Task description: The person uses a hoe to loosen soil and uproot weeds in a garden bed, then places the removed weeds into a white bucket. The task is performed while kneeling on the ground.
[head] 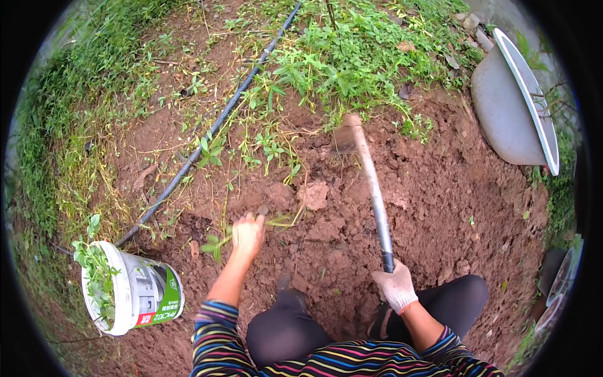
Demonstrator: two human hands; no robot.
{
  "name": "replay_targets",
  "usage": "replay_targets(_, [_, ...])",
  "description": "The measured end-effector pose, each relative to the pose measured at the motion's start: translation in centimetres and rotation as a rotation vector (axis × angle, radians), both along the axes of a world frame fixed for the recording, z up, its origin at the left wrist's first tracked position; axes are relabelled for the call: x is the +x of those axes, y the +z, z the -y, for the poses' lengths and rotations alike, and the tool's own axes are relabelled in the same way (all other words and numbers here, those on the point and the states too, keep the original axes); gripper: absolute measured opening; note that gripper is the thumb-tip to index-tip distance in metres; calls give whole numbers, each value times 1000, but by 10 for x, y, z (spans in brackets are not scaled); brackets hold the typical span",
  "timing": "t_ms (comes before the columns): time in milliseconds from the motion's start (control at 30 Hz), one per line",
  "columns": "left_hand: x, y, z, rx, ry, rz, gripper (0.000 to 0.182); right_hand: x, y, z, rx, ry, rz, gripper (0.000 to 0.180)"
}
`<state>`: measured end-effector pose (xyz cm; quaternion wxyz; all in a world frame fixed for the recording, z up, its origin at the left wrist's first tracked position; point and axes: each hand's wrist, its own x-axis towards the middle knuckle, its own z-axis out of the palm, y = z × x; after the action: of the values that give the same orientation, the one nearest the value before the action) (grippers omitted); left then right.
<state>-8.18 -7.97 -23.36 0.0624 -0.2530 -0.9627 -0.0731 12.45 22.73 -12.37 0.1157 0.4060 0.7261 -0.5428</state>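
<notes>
My bare left hand (248, 234) is closed around a green weed stem (279, 221), whose leaves hang out to the left of the fist. In a knit work glove, my right hand (396, 285) grips the dark lower end of a hoe handle (375, 193). The handle runs away from me to a blurred hoe blade (346, 136), which is at the border between bare soil and the weeds. Broken reddish-brown soil (339, 235) lies between my hands. Leafy green weeds (339, 66) grow just beyond the blade.
A black hose (226, 113) crosses the ground diagonally. A white plastic bucket (141, 287) with leafy plants (99, 282) inside stands at the left. At the right, a grey basin (506, 103) rests tilted on its side. My knees are bent close to the soil.
</notes>
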Motion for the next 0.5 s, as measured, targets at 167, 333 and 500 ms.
replay_targets(167, [-78,32,-62,-254,-180,-113,18,24,5,-10,92,-75,-83,14])
replay_targets(333, [-134,20,-133,-420,-234,-231,49,17,19,-7,244,-27,-74,14])
replay_targets(500, [-150,21,-160,-492,-151,54,52,21,7,-10,166,-30,-14,20])
